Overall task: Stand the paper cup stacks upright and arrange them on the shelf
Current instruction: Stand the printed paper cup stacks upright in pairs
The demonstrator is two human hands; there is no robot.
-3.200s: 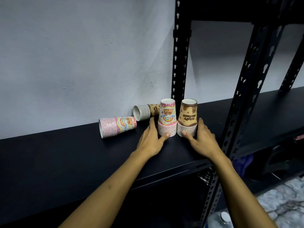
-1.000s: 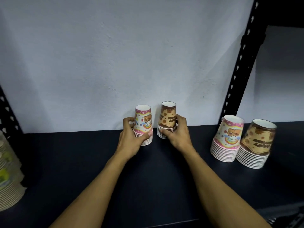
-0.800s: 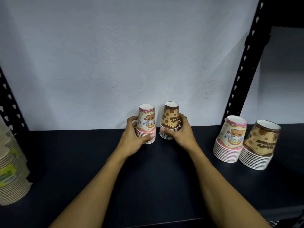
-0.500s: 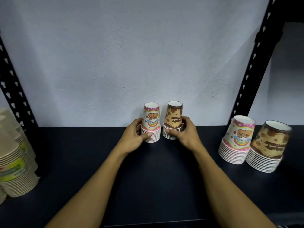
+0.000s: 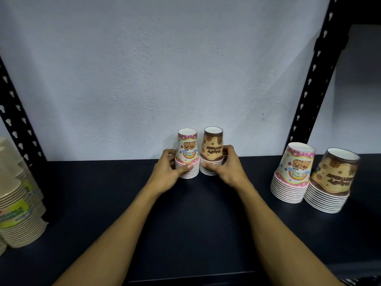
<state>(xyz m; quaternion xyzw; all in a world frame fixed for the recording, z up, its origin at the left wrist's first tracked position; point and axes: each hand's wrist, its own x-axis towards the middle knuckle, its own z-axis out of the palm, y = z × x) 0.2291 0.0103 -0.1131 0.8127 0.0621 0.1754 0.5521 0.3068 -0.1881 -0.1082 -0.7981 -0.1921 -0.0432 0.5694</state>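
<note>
Fingers of our left hand (image 5: 168,172) curl round the pink printed paper-cup stack (image 5: 187,154); our right hand (image 5: 223,169) grips the brown printed paper-cup stack (image 5: 212,151), both upright on the black shelf (image 5: 185,223), rims touching. Uneven release could topple either.
</note>
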